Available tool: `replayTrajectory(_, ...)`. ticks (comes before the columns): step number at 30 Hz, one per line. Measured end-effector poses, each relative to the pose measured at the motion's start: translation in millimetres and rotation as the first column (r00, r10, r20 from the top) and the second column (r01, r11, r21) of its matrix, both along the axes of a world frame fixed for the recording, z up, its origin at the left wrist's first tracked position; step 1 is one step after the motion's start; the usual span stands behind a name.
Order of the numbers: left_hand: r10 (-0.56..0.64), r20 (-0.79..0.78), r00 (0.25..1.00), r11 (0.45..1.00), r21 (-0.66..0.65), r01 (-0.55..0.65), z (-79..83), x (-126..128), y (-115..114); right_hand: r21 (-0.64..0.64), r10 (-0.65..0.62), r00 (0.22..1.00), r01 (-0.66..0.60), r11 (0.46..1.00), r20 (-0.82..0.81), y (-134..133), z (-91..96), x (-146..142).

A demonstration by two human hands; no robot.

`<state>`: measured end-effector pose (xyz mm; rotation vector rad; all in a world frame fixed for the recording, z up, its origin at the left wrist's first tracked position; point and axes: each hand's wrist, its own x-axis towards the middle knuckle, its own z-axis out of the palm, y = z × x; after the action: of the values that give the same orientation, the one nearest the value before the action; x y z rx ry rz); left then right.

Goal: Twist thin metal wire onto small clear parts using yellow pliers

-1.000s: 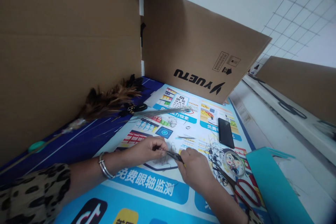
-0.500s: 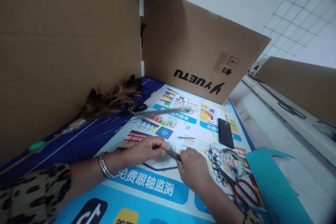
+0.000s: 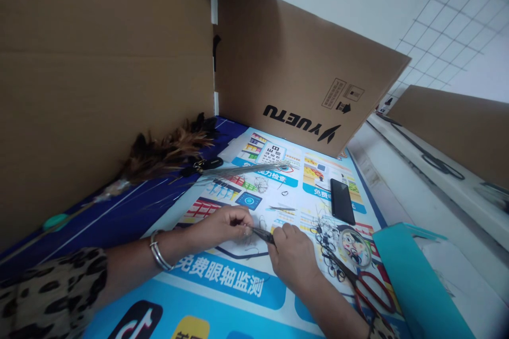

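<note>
My right hand [image 3: 293,257] is closed round the handles of small pliers [image 3: 262,234], whose narrow dark jaws point left. The tip of the jaws meets the fingertips of my left hand [image 3: 226,225], which pinch something too thin to make out, perhaps a bit of wire. Thin loose wire pieces [image 3: 251,249] lie on the printed sheet just under the jaws. Beyond my hands lies a bundle of long straight metal wires [image 3: 254,169], with a few short lengths [image 3: 282,208] nearer to me. Right of my right hand is a heap of black wire loops [image 3: 328,243].
Red-handled scissors [image 3: 374,291] and a round clear container or tape roll [image 3: 355,247] lie to the right, beside a teal box [image 3: 417,280]. A black phone [image 3: 342,201] rests farther back. Cardboard panels [image 3: 302,63] stand behind and left, with a feather duster [image 3: 167,148] along the left.
Hardly anything differs. Both hands and the pliers keep almost the same place, with only a slight shift of the right hand's grip.
</note>
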<state>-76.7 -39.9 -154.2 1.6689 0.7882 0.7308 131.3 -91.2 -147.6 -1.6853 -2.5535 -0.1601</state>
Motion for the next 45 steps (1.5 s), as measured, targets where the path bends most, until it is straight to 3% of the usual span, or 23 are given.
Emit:
replayTrajectory(17,-0.016,-0.013,1.000,0.999,0.041,0.016,2.1,0,0,-0.047,-0.003,1.000,0.003,0.999,0.008,0,2.1,-2)
replayTrajectory(23,-0.032,-0.001,0.999,0.999,-0.021,0.032,0.3,0,-1,-0.072,-0.010,0.998,0.006,0.997,-0.058,1,-0.8,-2)
replayTrajectory(37,-0.057,0.042,0.997,0.995,-0.077,0.060,-3.0,0,3,-0.342,-0.047,0.954,-0.060,0.938,-0.295,7,10.8,9)
replayTrajectory(45,-0.065,0.110,0.992,0.981,-0.177,0.084,-4.7,0,2,-0.332,-0.052,0.949,-0.057,0.942,-0.311,7,8.6,8)
